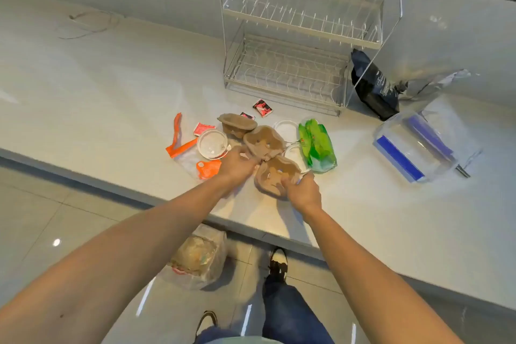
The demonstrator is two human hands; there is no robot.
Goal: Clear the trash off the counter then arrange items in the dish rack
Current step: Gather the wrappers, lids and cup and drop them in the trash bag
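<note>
A heap of trash lies near the counter's front edge. It holds brown cardboard cup carriers [264, 142], clear plastic lids [212, 144], an orange strip [176, 134], red sauce packets [262, 107] and a green wrapper [317, 145]. My right hand [303, 193] grips the near edge of the closest cardboard carrier [276, 173]. Fingers of my left hand [237, 165] touch the middle carrier; whether they hold it is unclear. The white wire dish rack [296, 45], two tiers tall, stands behind the heap with nothing in it.
A clear container with blue clips [413, 148] and a black bag [374, 86] sit right of the rack. On the floor below the counter edge stands a plastic trash bag [199, 257]. My feet [277, 260] are next to it. A cable [89, 22] lies at the far left.
</note>
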